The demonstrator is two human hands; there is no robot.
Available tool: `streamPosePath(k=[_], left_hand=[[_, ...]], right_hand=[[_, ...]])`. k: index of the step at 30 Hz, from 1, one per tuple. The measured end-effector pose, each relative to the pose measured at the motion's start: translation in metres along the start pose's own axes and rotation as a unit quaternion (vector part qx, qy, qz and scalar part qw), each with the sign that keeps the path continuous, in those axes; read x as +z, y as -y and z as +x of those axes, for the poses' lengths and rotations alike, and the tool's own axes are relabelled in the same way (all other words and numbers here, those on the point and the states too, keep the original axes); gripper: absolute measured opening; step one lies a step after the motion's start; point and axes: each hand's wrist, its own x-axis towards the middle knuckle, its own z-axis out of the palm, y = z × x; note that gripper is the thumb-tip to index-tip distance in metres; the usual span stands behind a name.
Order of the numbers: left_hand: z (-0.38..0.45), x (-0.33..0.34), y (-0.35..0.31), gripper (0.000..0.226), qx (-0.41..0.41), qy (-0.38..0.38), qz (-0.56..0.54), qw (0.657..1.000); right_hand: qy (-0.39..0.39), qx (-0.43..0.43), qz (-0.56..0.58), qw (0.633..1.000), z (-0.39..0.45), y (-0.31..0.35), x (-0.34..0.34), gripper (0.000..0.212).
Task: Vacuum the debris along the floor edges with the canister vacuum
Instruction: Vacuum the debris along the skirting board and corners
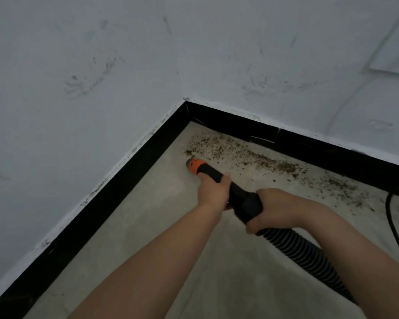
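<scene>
Nozzle [194, 164] is sitting low at the floor [217, 272], orange tip pointing up-left toward the corner where the two black baseboards [124, 171] meet. Debris [251, 155] is lying just beyond and to the right of the tip, strung out in a band along the right-hand baseboard, so the sweep probably needs to go right along that wall. The band's long axis is running roughly crosswise to the nozzle's.

Left hand [213, 191] is nearer the tip, its grip clenched round the black wand [213, 172]. Right hand [278, 209] is grasping the cuff where the ribbed hose [293, 247] is joining.

Nozzle mouth is facing away, so whether it's touching the floor is hard to tell. Canister is out of view; the hose and a black cable [393, 226] are running off frame to the right.
</scene>
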Motion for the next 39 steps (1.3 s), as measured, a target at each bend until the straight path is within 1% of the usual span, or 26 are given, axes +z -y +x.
streamPosePath(k=[5,9,14,19,23,25,29,33,39], left_hand=[[-0.017,0.041,0.003,0.076,0.004,0.054,0.021,0.998],[-0.02,0.05,-0.002,0.078,0.001,0.078,0.043,0.996],[-0.006,0.036,-0.006,0.078,0.009,0.064,0.05,0.997],[0.011,0.007,-0.007,0.075,0.021,0.02,0.053,0.998],[0.021,-0.015,-0.004,0.074,0.038,-0.007,0.06,0.997],[0.028,-0.025,-0.005,0.074,0.036,-0.013,0.046,0.998],[0.042,-0.043,-0.008,0.069,0.034,-0.004,0.026,0.999],[0.049,-0.054,-0.006,0.069,0.042,0.006,0.042,0.998],[0.04,-0.043,-0.004,0.069,0.053,0.016,0.045,0.997]], right_hand=[[-0.022,0.059,-0.005,0.998,-0.034,-0.031,-0.007,0.04],[-0.026,0.08,-0.007,0.996,-0.039,-0.036,-0.009,0.04],[-0.032,0.069,-0.013,0.997,-0.02,-0.026,-0.008,0.042],[-0.029,0.03,0.007,0.999,0.01,-0.005,0.0,0.033],[-0.019,0.004,0.026,0.999,0.029,0.01,0.01,0.033],[-0.019,-0.005,0.034,0.999,0.037,0.017,0.013,0.033],[-0.039,-0.013,0.055,0.998,0.049,0.033,0.019,0.034],[-0.058,-0.013,0.097,0.994,0.054,0.041,0.034,0.035],[-0.065,0.006,0.105,0.992,0.044,0.03,0.036,0.036]])
